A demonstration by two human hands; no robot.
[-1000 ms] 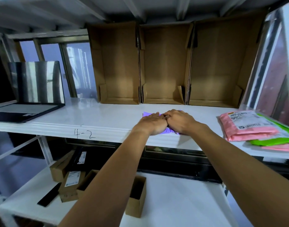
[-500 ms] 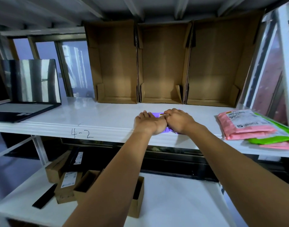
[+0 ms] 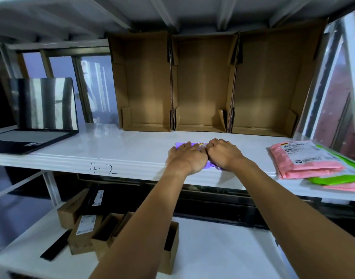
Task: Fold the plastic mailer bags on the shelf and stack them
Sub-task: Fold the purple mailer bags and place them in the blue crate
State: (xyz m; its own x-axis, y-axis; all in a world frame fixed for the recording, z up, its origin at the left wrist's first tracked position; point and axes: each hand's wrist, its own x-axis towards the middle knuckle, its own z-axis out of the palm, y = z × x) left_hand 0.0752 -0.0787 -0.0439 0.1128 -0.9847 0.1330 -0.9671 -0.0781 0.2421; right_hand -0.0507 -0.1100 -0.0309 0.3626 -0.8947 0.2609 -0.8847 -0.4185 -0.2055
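Bag: the purple mailer [image 3: 180,145] lies near the front edge of the white shelf [image 3: 112,150], mostly hidden beneath both hands.
Left: the left hand [image 3: 187,158] presses it flat, fingers straight.
Right: the right hand [image 3: 223,154] grips its folded edge with curled fingers (a white label [image 3: 202,146] peeks out between the hands).
Stack: a pink mailer [image 3: 305,158] lies on a green mailer [image 3: 333,179], far right.

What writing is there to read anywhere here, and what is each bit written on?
"4-2": handwritten on the front edge of the upper shelf.
Printed label on the pink mailer: too small to read.
Label on the purple mailer: blurred and mostly covered.
Labels on the small cardboard boxes on the lower shelf: too blurred to read.
Stickers on the laptop: too small to read.
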